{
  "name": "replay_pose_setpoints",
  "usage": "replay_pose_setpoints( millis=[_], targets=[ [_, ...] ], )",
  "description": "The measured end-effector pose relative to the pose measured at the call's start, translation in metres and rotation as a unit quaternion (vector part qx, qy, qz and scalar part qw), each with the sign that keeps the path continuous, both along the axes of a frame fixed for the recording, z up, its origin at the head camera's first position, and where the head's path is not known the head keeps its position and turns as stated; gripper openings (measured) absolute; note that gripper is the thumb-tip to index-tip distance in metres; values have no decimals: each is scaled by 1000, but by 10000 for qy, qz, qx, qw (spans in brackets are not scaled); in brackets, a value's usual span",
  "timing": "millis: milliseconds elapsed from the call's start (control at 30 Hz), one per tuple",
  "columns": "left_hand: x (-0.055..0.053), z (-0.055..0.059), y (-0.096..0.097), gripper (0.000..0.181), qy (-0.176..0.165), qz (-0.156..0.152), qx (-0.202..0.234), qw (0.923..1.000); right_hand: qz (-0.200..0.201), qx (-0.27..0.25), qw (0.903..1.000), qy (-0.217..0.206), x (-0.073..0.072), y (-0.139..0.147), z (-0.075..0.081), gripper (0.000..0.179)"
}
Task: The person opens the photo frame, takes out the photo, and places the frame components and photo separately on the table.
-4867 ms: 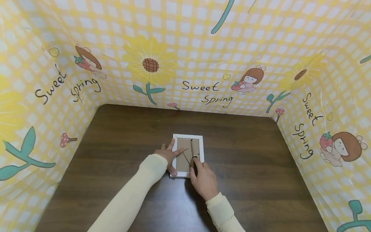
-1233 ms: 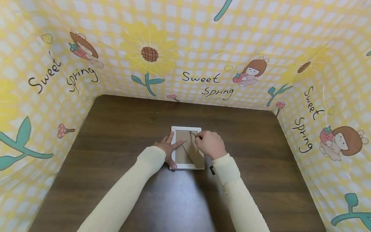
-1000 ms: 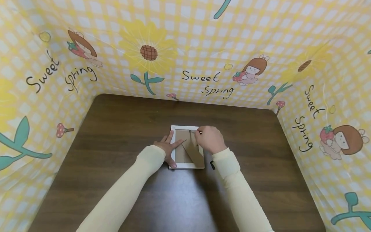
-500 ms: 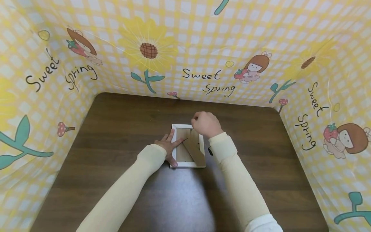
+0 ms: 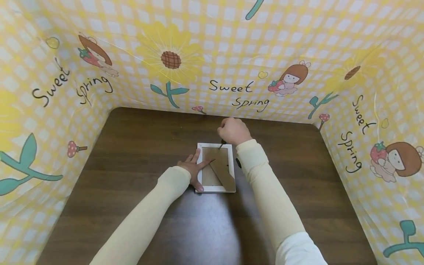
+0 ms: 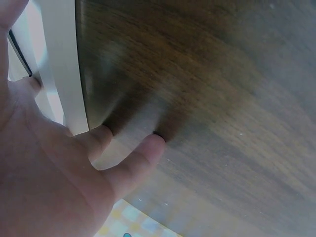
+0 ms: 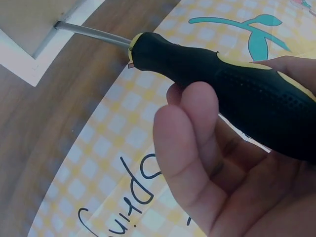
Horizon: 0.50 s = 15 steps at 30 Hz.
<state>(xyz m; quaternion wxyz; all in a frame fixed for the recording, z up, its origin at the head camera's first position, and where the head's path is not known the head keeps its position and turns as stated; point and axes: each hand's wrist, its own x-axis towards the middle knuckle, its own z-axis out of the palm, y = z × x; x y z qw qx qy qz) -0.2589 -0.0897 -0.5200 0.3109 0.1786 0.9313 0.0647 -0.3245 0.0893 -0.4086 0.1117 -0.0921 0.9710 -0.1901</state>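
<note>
A white picture frame (image 5: 216,190) lies back side up on the table, with a brown backing board (image 5: 210,176) inside its rim. My left hand (image 5: 193,170) rests on the frame's left side with fingers spread. In the left wrist view two fingertips (image 6: 153,143) reach past the frame's edge to the table. My right hand (image 5: 236,131), above the far edge of the frame, grips a screwdriver (image 7: 187,64) with a black and yellow handle. Its metal shaft slants down, and the tip sits at the inner edge of the rim, against the backing board.
A dark wooden table (image 5: 142,154) surrounds the frame. Yellow checked cloth (image 5: 212,48) with flowers and lettering walls in the back and both sides. Its back wall rises close behind my right hand. A small black piece (image 5: 239,162) shows by the right cuff.
My right hand has moved from the near right of the frame to beyond its far edge, turning the screwdriver from pointing away to pointing back toward me. My left hand stays on the frame.
</note>
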Motion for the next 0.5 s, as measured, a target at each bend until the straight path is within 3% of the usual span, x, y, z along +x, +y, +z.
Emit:
replay_pose_setpoints(
  millis=[200, 300, 500],
  targets=[
    [-4, -11, 0, 124, 17, 6, 36, 10000, -41, 54, 9999, -125, -1, -1, 4, 29],
    [-5, -15, -1, 123, 51, 21, 64, 10000, -21, -164, 9997, -169, 2, 0, 1, 27],
    [-7, -20, -2, 125, 88, -4, 34, 10000, 198, -862, 9948, -508, 24, 9, -9, 20]
  ],
)
